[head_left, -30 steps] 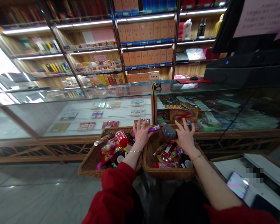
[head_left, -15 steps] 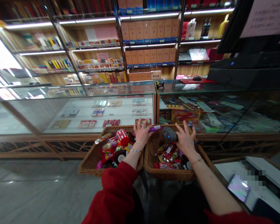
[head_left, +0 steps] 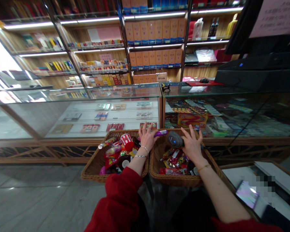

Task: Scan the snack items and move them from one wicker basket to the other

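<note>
In the head view, the left hand pinches a slim, glossy purple tube, fingers spread, above the rim of a woven wicker basket. The right hand, fingers fanned, grips a rounded, matte grey device over another basket.

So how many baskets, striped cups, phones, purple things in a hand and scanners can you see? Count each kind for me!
Wicker baskets: 2
Red-and-white striped cup: 1
Phone: 1
Purple packet, in the left hand: 1
Handheld scanner, in the right hand: 1
Total: 6
</note>
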`<state>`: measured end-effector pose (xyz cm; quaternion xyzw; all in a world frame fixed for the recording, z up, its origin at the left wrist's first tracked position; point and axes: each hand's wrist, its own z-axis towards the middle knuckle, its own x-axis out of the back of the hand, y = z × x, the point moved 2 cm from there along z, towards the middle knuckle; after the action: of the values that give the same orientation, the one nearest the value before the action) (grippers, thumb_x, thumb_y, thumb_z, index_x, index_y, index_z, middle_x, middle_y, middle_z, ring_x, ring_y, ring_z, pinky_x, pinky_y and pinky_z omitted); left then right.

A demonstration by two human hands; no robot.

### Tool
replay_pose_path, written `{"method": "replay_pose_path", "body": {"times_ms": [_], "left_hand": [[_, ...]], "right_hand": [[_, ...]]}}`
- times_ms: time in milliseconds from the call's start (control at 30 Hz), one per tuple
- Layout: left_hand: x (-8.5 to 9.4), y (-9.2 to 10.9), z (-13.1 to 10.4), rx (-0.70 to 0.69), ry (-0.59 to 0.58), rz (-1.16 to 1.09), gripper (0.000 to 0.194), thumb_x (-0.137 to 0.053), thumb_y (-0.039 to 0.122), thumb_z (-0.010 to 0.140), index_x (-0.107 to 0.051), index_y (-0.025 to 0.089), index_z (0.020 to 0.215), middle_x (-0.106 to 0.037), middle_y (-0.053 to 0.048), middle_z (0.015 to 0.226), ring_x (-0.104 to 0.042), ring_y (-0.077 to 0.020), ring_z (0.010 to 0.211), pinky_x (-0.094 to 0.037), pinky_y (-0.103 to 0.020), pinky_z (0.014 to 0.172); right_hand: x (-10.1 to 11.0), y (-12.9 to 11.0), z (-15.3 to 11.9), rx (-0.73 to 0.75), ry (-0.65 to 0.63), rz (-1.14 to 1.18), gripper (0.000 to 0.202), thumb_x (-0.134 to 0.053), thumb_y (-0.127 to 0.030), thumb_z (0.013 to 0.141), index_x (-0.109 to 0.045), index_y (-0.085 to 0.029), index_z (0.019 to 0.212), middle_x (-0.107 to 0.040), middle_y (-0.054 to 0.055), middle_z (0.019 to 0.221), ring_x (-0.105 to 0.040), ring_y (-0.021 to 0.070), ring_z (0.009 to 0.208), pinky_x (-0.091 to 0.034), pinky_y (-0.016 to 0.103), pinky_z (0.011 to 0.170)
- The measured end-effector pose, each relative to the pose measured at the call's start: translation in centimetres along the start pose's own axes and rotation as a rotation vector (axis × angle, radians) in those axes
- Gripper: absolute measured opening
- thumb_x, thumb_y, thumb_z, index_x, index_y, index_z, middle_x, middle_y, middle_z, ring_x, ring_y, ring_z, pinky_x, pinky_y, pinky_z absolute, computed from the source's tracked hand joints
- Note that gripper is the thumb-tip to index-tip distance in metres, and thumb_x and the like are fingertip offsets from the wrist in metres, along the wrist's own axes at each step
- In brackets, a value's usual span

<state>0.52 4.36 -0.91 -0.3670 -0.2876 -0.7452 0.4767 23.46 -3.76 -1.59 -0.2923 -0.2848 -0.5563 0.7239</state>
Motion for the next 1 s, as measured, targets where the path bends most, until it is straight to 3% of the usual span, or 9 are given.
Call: {"method": "replay_pose_path", "body": {"times_ms": [600, 1000], "left_hand": [[0.11, 0.16, -0.03, 0.004, -0.011, -0.004, 0.030, -0.076, 0.038, 0.084, -0.075, 0.036, 0.114, -0.047, -0.002, 0.159, -0.025, -0.0380, 0.154, -0.020, -0.066, 0.122], [0.04, 0.08, -0.14, -0.003, 0.003, -0.006, 0.035, -0.077, 0.038, 0.084, -0.074, 0.037, 0.119, -0.047, -0.003, 0.159, -0.024, -0.0371, 0.155, -0.019, -0.065, 0.123]], "right_hand": [[-0.03, 0.02, -0.06, 0.005, 0.004, 0.023, 0.028, -0.055, -0.010, 0.073, -0.071, -0.021, 0.093, -0.060, 0.006, 0.148, -0.027, 0.0356, 0.153, -0.009, 0.073, 0.120], [0.17, 0.00, -0.10, -0.041, 0.012, 0.003, 0.033, -0.055, -0.010, 0.074, -0.072, -0.021, 0.099, -0.054, 0.005, 0.154, -0.023, 0.0361, 0.155, -0.011, 0.074, 0.119]]}}
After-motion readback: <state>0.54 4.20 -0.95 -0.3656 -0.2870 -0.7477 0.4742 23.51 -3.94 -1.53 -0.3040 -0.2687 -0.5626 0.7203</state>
